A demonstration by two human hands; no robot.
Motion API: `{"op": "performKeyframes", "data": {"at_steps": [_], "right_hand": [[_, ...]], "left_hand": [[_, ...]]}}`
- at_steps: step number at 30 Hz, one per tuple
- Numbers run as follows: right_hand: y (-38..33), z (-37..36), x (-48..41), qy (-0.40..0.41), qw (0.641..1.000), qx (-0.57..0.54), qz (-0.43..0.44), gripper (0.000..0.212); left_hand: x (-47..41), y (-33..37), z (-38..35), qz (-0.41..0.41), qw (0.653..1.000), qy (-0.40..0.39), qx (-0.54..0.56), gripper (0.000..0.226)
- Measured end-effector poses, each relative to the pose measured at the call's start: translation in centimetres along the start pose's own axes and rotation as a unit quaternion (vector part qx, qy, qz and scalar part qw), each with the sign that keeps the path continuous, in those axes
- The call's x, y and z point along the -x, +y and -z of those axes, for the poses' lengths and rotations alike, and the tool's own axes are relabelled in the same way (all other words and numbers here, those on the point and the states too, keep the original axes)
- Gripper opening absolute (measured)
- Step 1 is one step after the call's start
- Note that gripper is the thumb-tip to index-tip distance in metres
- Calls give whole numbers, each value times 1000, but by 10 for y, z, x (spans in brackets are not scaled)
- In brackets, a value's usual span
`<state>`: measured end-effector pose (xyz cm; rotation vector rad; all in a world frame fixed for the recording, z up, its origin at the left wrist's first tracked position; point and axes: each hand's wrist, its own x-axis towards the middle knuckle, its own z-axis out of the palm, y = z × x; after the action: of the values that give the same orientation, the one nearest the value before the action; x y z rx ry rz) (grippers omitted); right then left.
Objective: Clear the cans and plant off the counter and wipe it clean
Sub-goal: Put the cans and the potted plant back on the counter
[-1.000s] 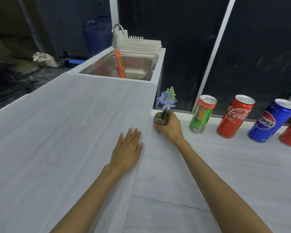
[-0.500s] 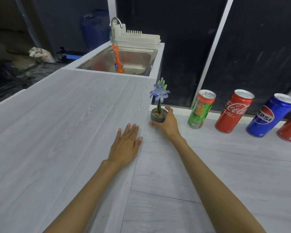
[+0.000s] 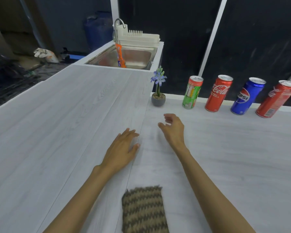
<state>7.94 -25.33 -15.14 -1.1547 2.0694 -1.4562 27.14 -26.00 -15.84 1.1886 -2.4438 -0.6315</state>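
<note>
Seemingly knitted cloth [image 3: 144, 210], round pot [image 3: 158, 101], cylindrical cans [image 3: 218, 93]

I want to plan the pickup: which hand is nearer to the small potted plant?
Right. The right hand is just in front of the potted plant, not touching it; the left hand lies flat farther back and to the left.

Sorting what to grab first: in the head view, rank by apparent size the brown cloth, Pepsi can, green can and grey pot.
Brown cloth, largest, though nearest the camera.
Pepsi can and green can: look alike, unranked.
Grey pot, smallest.
</note>
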Motion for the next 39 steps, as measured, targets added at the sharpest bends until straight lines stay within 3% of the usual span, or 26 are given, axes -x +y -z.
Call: {"op": "performKeyframes", "data": {"at_steps": [8, 15, 22, 24, 27, 29, 32, 35, 39], "right_hand": [[-23, 28, 114, -67, 994, 62, 57, 11], [-20, 51, 219, -113, 981, 138, 78, 7], [-18, 60, 247, -139, 964, 218, 65, 25], [-21, 59, 245, -138, 969, 202, 36, 31], [-24, 60, 242, -146, 976, 162, 0, 42], [-24, 61, 237, -158, 979, 124, -32, 53], [-29, 63, 229, -209, 970, -35, -118, 65], [-38, 60, 219, -320, 920, -172, -146, 52], [-58, 40, 212, -399, 880, -231, -112, 30]], "left_hand": [[77, 29, 9, 45, 999, 0, -25, 16], [135, 41, 5, 142, 990, -20, -9, 35], [152, 67, 5, 185, 978, -37, 86, 41], [150, 71, 7, 231, 956, -26, 176, 43], [151, 69, 17, 280, 891, -54, 354, 40], [154, 70, 22, 265, 860, -86, 427, 36], [160, 71, 31, 233, 823, -46, 516, 25], [167, 65, 50, 203, 771, -21, 603, 21], [184, 49, 81, 178, 742, 57, 644, 45]]}}
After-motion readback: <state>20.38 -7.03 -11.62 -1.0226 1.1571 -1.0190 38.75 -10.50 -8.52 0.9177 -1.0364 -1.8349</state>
